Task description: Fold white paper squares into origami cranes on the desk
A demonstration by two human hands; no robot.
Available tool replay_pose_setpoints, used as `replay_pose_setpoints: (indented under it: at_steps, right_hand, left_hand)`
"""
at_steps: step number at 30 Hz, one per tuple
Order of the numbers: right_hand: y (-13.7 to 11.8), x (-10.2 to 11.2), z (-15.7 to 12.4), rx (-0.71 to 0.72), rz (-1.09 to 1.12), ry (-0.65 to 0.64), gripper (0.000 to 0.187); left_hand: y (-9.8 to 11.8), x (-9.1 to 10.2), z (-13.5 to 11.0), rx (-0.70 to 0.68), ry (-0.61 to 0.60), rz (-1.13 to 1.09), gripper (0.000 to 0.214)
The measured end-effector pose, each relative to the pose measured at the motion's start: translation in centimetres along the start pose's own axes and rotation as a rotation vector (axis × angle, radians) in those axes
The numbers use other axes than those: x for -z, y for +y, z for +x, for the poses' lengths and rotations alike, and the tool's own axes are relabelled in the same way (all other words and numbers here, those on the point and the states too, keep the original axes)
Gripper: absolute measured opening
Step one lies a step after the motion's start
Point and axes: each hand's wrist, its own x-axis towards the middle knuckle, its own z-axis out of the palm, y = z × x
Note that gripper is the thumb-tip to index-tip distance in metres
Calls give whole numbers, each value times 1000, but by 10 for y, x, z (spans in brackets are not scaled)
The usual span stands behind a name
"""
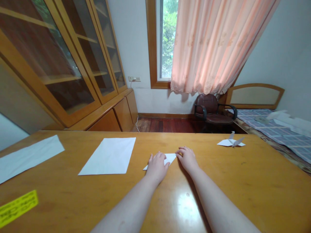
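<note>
Our left hand [157, 165] is lying over folded paper [170, 157] on the table [243, 181], thumb spread from fingers; the right hand [187, 159] is touching the paper's right corner (whether pinching, we aren't making out). We're judging this a creasing step, calling for steady pressing. A flat sheet [110, 157] is lying left, a paper figure [229, 142] right, neither obstructing.

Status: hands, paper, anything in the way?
Left hand over folded paper. Right hand at its right corner. Sheet left, crane right, both apart from it.
</note>
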Motion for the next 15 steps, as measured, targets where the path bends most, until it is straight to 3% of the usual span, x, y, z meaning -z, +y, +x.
replay_pose_setpoints:
  at_steps: [5,9,15]
  right_hand:
    - [-1,-1,-1,57,44,-15,16]
    - [-4,-2,-3,109,88,-36,18]
    - [-4,-2,-3,106,104,-39,16]
  left_hand:
    - [1,2,0,-2,30,22,23]
    - [-1,1,3,42,39,49,10]
    - [-4,-2,8,67,16,74,7]
